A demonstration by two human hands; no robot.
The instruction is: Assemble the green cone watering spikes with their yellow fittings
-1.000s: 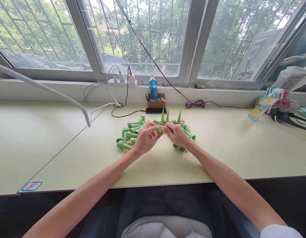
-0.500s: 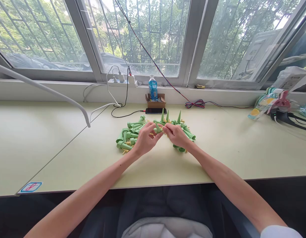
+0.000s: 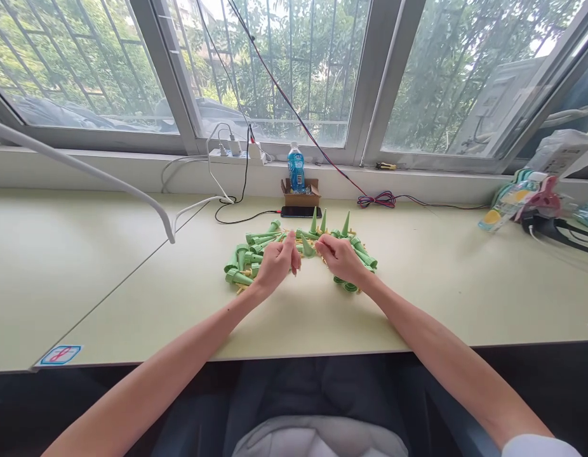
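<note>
Between my hands, a light-green plastic cone (image 3: 307, 248) stands point up on the table, its wide end down. My left hand (image 3: 275, 266) is just left of it and apart from it, fingers curled and thumb upward; whatever may be in its fingers is hidden. To the right of the cone, my right hand (image 3: 340, 259) is closed in a pinch. Its fingertips are turned inward and what they grip is too small to make out. A pile of green hollow spikes (image 3: 241, 257) lies by my left hand, with small yellow pegs (image 3: 241, 289) among them.
More green spikes (image 3: 365, 255) lie beyond my right hand, and several cones (image 3: 346, 225) stand upright behind. Farther back are a black phone (image 3: 301, 212), a small cardboard box (image 3: 301, 199) with a blue bottle (image 3: 296, 170), and coiled cables (image 3: 377, 200). A white curved bar (image 3: 108, 179) crosses the left.
My left hand has let go of the green cone and drawn back to the left, its fingers curling. The cone now stands alone. My right hand has stayed nearly in place.
</note>
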